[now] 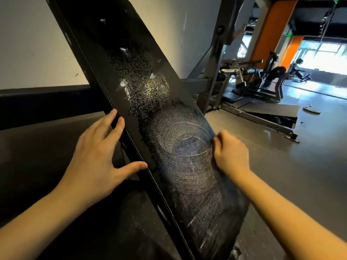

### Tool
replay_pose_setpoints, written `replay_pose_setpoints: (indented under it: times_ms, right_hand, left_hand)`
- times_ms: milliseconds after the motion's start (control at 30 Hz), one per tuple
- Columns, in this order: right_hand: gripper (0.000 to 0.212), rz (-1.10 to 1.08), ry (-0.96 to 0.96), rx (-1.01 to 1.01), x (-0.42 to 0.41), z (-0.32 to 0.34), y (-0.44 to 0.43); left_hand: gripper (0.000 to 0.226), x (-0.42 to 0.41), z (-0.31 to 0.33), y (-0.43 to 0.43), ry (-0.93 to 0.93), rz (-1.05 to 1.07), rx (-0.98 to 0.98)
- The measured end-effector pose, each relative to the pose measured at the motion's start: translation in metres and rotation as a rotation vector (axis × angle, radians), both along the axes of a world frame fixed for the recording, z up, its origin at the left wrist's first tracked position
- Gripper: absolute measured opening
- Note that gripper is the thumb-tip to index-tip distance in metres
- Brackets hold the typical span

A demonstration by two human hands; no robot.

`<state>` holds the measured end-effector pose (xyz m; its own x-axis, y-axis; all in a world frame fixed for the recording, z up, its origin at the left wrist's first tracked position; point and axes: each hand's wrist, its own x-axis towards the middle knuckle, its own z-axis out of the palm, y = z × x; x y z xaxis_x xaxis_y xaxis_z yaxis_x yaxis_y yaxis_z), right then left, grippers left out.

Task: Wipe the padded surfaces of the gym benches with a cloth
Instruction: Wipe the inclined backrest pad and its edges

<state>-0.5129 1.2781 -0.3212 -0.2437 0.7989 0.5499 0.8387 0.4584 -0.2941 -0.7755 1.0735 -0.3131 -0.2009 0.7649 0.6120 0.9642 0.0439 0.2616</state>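
While your left hand (97,154) lies spread on the bench pad's (199,186) left edge, your right hand (231,152) curls at the right edge, cloth not discernible. Unwiped droplets (135,72) lie up the pad's long axis, far-left of that hand.

Padded bench back (150,102), black: one. Hands: two, a left hand (97,152) and a right hand (231,152). Orange pillars: two, near pillar (270,32) and far pillar (290,51). Floor disc (311,111): one. Machines beyond: too tangled to count.
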Motion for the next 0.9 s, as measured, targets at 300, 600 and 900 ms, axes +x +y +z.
replay_pose_setpoints:
  times_ms: [300,600,900]
  right_hand:
    - [0.022,0.556,0.081,0.147,-0.091,0.017,-0.112]
    - [0.018,-0.07,-0.034,-0.024,-0.008,0.005,0.01]
    - [0.018,0.433,0.06,0.225,-0.109,0.028,-0.113]
  left_hand:
    - [0.122,0.0,0.001,-0.002,0.002,0.012,-0.007]
    - [0.127,0.002,0.009,-0.001,0.055,0.063,-0.061]
    - [0.125,0.004,0.006,0.0,-0.009,0.047,-0.009]
